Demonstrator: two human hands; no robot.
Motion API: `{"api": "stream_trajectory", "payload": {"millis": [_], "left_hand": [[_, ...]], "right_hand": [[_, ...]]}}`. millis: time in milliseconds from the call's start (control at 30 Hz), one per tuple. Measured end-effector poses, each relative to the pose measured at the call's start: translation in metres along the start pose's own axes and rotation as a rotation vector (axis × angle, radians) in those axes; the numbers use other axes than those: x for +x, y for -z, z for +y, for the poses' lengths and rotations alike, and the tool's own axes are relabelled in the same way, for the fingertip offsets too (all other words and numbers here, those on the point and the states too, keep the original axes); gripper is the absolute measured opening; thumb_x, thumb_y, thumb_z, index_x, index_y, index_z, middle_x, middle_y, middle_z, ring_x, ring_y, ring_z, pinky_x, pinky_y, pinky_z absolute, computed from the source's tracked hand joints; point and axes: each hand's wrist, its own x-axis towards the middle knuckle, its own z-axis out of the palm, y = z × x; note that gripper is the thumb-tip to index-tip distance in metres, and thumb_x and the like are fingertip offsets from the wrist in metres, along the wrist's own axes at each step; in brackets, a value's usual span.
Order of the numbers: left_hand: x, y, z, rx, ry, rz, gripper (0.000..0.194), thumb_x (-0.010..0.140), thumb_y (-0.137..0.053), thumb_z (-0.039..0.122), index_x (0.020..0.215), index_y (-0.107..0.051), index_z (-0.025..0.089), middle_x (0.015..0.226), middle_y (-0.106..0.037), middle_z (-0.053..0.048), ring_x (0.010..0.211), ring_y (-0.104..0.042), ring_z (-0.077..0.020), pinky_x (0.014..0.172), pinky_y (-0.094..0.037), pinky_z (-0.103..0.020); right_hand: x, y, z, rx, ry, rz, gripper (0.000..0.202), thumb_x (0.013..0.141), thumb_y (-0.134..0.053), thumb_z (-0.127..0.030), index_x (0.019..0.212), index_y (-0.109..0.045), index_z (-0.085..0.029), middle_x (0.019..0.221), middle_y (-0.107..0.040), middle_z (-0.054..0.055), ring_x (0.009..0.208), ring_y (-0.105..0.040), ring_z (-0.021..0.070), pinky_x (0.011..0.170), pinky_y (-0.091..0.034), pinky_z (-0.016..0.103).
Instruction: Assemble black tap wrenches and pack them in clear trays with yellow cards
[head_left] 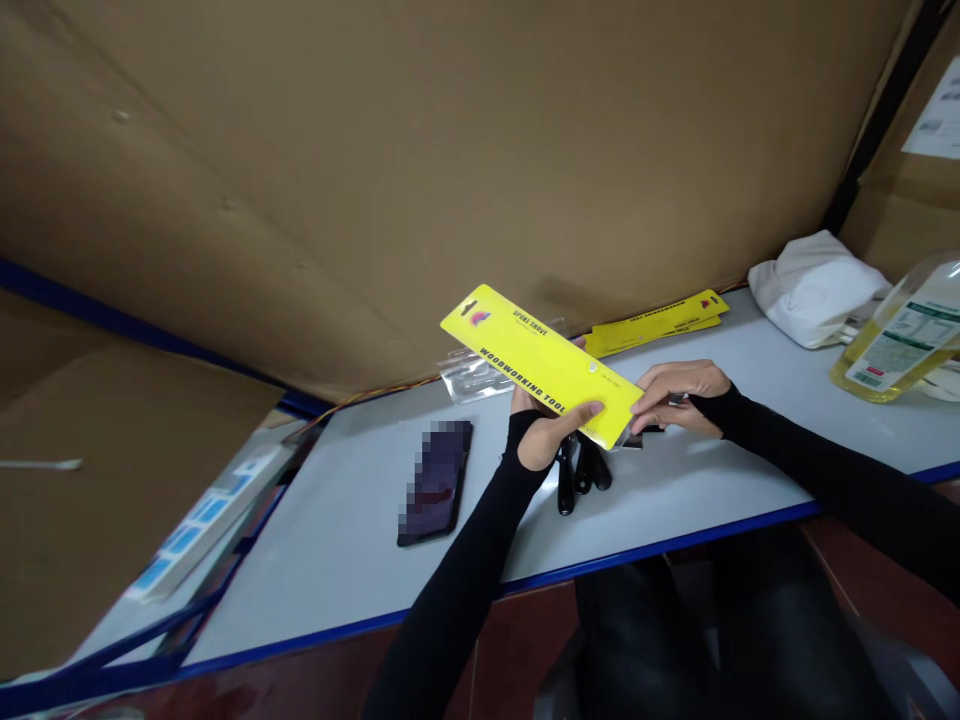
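A yellow cardboard packaging card (pixel 540 360), printed "SPOKE SHAVE" and "WOODWORKING TOOL", is held up above the table. My left hand (pixel 551 432) grips it from below, thumb on the printed face and fingers behind it. At the card's lower right end, my right hand (pixel 679 390) pinches the edge, where a bit of clear plastic shows. Beneath the card lie several black-handled tools (pixel 581 475), partly hidden by it. Clear plastic blister shells (pixel 476 378) rest behind the card on the left.
More yellow cards (pixel 656 325) lie at the back of the table (pixel 337 520). A phone (pixel 435 480) is left of my left arm. At right are a white cloth bundle (pixel 817 285) and a bottle of yellow liquid (pixel 904 335). A cardboard wall (pixel 450 150) rises behind.
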Motion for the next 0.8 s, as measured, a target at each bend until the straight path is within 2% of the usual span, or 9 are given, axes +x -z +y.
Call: {"api": "stream_trajectory", "payload": {"millis": [100,233,333,433,500,600,667,800], "left_hand": [[0.001,0.001,0.001,0.03,-0.023,-0.011,0.082,0.056,-0.101,0.039,0.129,-0.069,0.019,0.112,-0.08,-0.016,0.101,-0.079,-0.0369,0.086,-0.067,-0.047],[0.001,0.003,0.002,0.057,-0.03,-0.03,0.083,0.059,-0.101,0.037,0.133,-0.068,0.02,0.114,-0.08,-0.014,0.105,-0.077,-0.0361,0.093,-0.065,-0.049],[0.001,0.004,0.001,0.046,-0.037,-0.042,0.09,0.054,-0.103,0.036,0.136,-0.066,0.022,0.118,-0.079,-0.013,0.109,-0.076,-0.0359,0.096,-0.064,-0.05],[0.002,0.003,-0.004,-0.049,-0.023,-0.005,0.087,0.058,-0.1,0.044,0.135,-0.065,0.022,0.123,-0.078,-0.014,0.114,-0.074,-0.0357,0.095,-0.064,-0.047],[0.005,0.0,-0.009,-0.157,0.006,0.056,0.076,0.068,-0.094,0.051,0.132,-0.066,0.022,0.126,-0.077,-0.014,0.118,-0.073,-0.0347,0.095,-0.064,-0.045],[0.007,-0.004,-0.017,-0.245,0.062,0.128,0.065,0.073,-0.09,0.05,0.129,-0.068,0.023,0.128,-0.077,-0.013,0.119,-0.073,-0.0333,0.096,-0.063,-0.044],[0.008,-0.004,-0.021,-0.246,0.07,0.116,0.065,0.072,-0.092,0.047,0.127,-0.068,0.023,0.127,-0.077,-0.013,0.118,-0.073,-0.0329,0.095,-0.063,-0.044],[0.007,-0.003,-0.016,-0.202,0.071,0.043,0.074,0.064,-0.096,0.043,0.128,-0.066,0.022,0.125,-0.078,-0.013,0.115,-0.074,-0.0337,0.094,-0.064,-0.046]], "right_hand": [[-0.001,-0.001,0.004,0.087,-0.091,-0.023,0.021,0.079,-0.091,-0.034,0.085,-0.078,-0.019,0.091,-0.074,0.002,0.056,-0.064,0.0071,0.049,-0.058,0.021],[-0.001,-0.002,0.009,0.192,-0.197,-0.038,0.027,0.075,-0.093,-0.036,0.083,-0.076,-0.017,0.086,-0.073,0.003,0.064,-0.073,0.0136,0.048,-0.06,0.023],[0.001,-0.004,0.009,0.224,-0.286,-0.053,0.033,0.071,-0.095,-0.037,0.082,-0.073,-0.016,0.079,-0.075,0.003,0.061,-0.073,0.0151,0.047,-0.059,0.022],[0.003,-0.007,0.004,0.306,-0.374,-0.052,0.039,0.07,-0.096,-0.038,0.084,-0.067,-0.016,0.074,-0.075,0.004,0.06,-0.074,0.0175,0.044,-0.058,0.023],[0.004,-0.008,0.0,0.38,-0.393,-0.034,0.043,0.07,-0.096,-0.036,0.093,-0.065,-0.016,0.075,-0.076,0.004,0.06,-0.074,0.018,0.043,-0.057,0.023],[0.003,-0.006,-0.002,0.437,-0.412,-0.022,0.061,0.071,-0.096,-0.033,0.119,-0.061,-0.017,0.084,-0.076,0.003,0.066,-0.076,0.0188,0.045,-0.06,0.023],[0.0,-0.006,0.002,0.436,-0.437,-0.035,0.072,0.072,-0.096,-0.032,0.129,-0.055,-0.019,0.086,-0.074,0.002,0.068,-0.077,0.0198,0.046,-0.061,0.023],[-0.004,-0.009,0.012,0.415,-0.479,-0.035,0.077,0.071,-0.096,-0.037,0.13,-0.05,-0.021,0.078,-0.07,-0.002,0.062,-0.076,0.0217,0.042,-0.059,0.025]]}}
